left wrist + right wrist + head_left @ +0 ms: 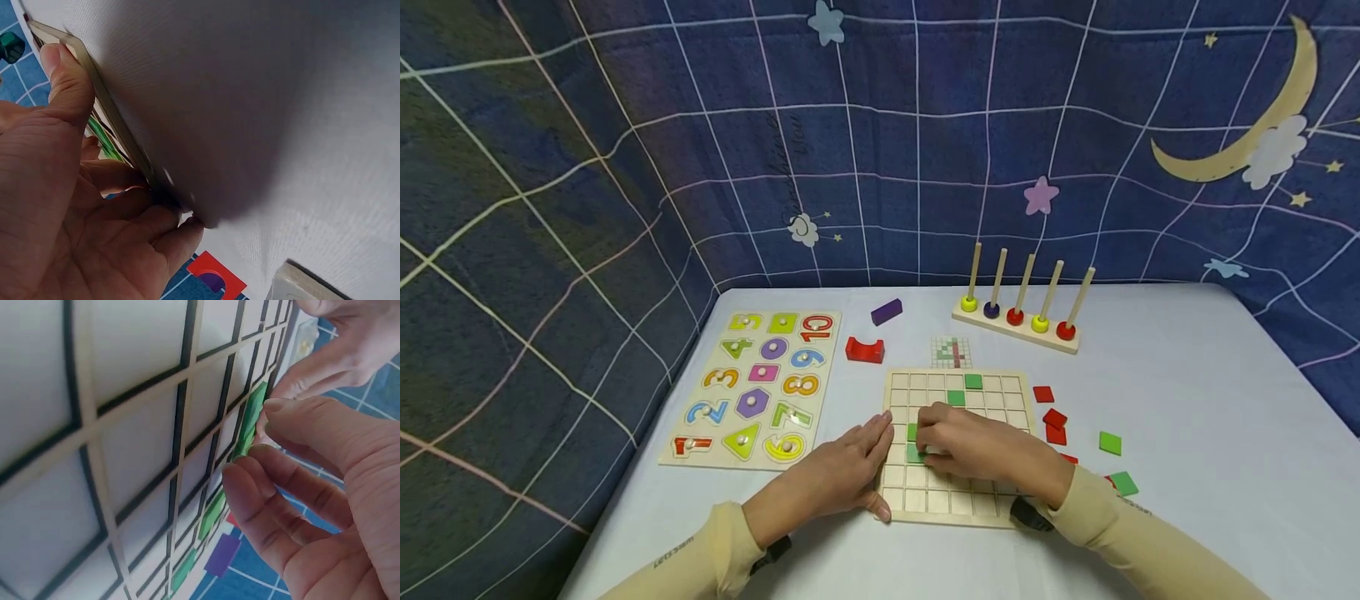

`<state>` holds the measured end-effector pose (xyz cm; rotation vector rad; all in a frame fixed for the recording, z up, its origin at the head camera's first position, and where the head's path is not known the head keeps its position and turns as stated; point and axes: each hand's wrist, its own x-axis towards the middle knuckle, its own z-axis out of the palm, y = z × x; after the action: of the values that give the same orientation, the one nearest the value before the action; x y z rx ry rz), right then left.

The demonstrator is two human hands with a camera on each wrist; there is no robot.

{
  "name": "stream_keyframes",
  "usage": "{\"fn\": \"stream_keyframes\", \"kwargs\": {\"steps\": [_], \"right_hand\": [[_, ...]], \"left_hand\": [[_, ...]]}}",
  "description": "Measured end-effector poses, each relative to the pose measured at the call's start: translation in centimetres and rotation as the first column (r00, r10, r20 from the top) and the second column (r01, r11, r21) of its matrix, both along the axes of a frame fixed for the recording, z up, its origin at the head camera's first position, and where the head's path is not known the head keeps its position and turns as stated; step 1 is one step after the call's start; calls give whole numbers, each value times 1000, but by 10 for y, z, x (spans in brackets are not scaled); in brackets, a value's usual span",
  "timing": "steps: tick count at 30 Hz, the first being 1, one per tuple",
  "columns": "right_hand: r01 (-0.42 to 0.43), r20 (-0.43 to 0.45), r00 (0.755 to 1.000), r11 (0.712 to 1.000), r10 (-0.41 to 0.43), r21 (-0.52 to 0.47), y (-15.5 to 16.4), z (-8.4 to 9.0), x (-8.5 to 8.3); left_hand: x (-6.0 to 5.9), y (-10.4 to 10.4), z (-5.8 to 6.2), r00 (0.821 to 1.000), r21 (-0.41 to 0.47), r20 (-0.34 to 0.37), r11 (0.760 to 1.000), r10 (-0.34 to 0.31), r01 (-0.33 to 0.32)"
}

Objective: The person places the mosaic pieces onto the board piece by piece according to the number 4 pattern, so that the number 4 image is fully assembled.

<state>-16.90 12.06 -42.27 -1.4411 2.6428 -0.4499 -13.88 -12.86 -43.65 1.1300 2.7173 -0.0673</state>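
Note:
A wooden grid board (950,504) lies flat before me. My left hand (850,467) rests along its left edge, thumb near the bottom corner and fingers fairly straight; the left wrist view shows the thumb (62,75) against the frame. Over the board's middle is my right hand (970,442), its fingers loosely bent. In the right wrist view its thumb (290,412) and fingertips are at a green tile (253,412) seated in the grid, a gap showing between them. Another green tile (912,432) lies just above, and two more, including one green tile (973,382), sit further up.
Red tiles (1056,435) and green tiles (1110,443) lie loose at the right. A pattern card (951,352) is behind the board. Also around are a number puzzle (752,400), red block (865,351), purple block (887,312) and peg stand (1022,325).

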Motion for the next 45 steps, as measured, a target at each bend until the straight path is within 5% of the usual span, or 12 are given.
{"fn": "stream_keyframes", "kwargs": {"steps": [24, 33, 40, 45], "right_hand": [[152, -37, 987, 987, -154, -57, 80, 10, 11], [302, 51, 953, 953, -300, -35, 122, 18, 16], [376, 34, 926, 927, -376, -3, 151, 22, 19], [448, 99, 885, 890, -456, 88, 176, 24, 18]], "left_hand": [[1, 0, -1, 1000, 24, -22, 1000, -16, 16], [1, 0, 1, 1000, 0, -14, 1000, -5, 5], [0, 0, 0, 1000, 11, -16, 1000, -16, 16], [2, 1, 2, 1000, 10, -15, 1000, -16, 16]]}}
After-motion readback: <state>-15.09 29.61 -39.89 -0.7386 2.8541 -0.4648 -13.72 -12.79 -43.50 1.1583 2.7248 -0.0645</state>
